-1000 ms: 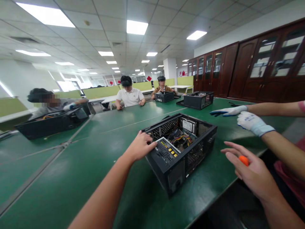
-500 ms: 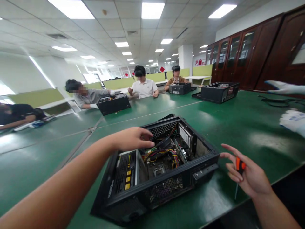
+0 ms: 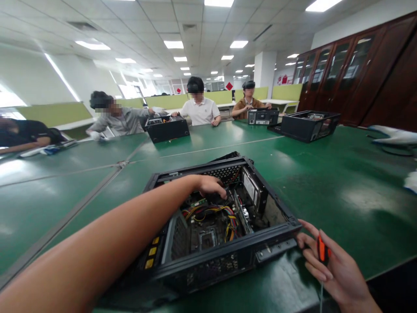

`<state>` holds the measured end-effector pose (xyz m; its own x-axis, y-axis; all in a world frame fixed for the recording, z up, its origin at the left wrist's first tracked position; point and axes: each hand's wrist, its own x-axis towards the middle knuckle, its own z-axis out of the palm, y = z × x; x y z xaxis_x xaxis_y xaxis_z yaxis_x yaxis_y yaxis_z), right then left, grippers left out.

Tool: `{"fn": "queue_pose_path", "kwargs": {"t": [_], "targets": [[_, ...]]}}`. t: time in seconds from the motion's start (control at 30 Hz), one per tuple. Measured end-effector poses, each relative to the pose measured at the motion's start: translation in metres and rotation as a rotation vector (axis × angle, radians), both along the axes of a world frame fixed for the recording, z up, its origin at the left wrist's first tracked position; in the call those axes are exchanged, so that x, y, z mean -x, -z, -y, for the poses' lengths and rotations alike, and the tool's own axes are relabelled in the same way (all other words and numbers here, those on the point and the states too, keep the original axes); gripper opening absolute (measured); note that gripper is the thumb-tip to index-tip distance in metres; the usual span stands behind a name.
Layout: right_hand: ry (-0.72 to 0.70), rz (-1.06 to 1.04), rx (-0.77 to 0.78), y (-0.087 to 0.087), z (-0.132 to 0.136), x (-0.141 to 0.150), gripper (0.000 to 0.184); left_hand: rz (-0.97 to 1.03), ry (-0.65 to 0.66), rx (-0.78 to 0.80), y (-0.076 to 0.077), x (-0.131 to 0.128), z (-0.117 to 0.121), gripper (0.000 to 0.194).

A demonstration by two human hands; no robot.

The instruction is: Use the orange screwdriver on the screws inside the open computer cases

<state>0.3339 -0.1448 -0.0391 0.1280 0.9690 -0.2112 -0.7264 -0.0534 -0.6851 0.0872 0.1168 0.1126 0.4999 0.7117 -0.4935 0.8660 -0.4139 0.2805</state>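
Note:
A black computer case [image 3: 208, 274] lies on its side before me, its open face up. My left hand [image 3: 212, 186] reaches inside, fingers curled down at a dark part near the middle; what they grip is hidden. Around it are bundled coloured cables [image 3: 230, 217], a circuit card [image 3: 243, 213] and a hard drive [image 3: 252, 188]. My forearm partly covers the power supply [image 3: 152, 251] with yellow label squares. At the near right corner, my right hand [image 3: 329, 261] touches the case with its fingertips. It also holds a screwdriver [image 3: 323, 248] with an orange-and-black handle, the thin shaft pointing down.
Across the green table [image 3: 325, 191], several people sit. Another black case [image 3: 167, 129] stands at the far left, one [image 3: 263, 116] before the person in brown, and one [image 3: 309, 126] at the far right. A co-worker's gloved hand [image 3: 395, 135] is at the right edge.
My left hand has moved from the power supply corner down into the case. My right hand has come against the case corner with the screwdriver. The case has turned and appears closer; the view has swung.

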Motion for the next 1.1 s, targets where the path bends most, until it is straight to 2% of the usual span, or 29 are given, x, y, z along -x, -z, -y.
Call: {"fn": "queue_pose_path", "kwargs": {"t": [0.13, 0.3, 0.37, 0.43, 0.53, 0.63, 0.73, 0.87, 0.97, 1.1], "targets": [[-0.003, 0.01, 0.013, 0.002, 0.002, -0.001, 0.035, 0.009, 0.051, -0.211, -0.02, 0.004, 0.026, 0.076], [0.045, 0.059, 0.096, 0.009, 0.003, -0.001, 0.039, 0.147, 0.249, -0.742, -0.049, 0.023, 0.085, 0.074], [0.076, 0.099, 0.14, 0.012, 0.005, -0.001, 0.038, 0.224, 0.275, -0.835, -0.059, 0.032, 0.105, 0.077], [0.106, 0.133, 0.172, 0.015, 0.007, -0.001, 0.035, 0.32, 0.258, -0.789, -0.066, 0.041, 0.118, 0.079], [0.127, 0.156, 0.199, 0.018, 0.011, -0.003, 0.036, 0.394, 0.196, -0.576, -0.062, 0.051, 0.125, 0.067], [0.14, 0.156, 0.246, 0.017, 0.013, -0.005, 0.044, 0.263, 0.178, -0.413, -0.045, 0.053, 0.121, 0.053], [0.16, 0.14, 0.307, 0.014, 0.014, -0.005, 0.048, 0.098, 0.184, -0.425, -0.034, 0.052, 0.117, 0.058], [0.163, 0.159, 0.359, 0.013, 0.015, -0.004, 0.056, 0.159, 0.179, -0.427, -0.045, 0.056, 0.118, 0.055], [0.162, 0.178, 0.375, 0.013, 0.015, -0.004, 0.058, 0.109, 0.166, -0.333, -0.054, 0.059, 0.119, 0.055], [0.133, 0.203, 0.39, 0.007, 0.013, -0.004, 0.064, -0.11, 0.209, -0.092, -0.044, 0.05, 0.12, 0.056]]}}
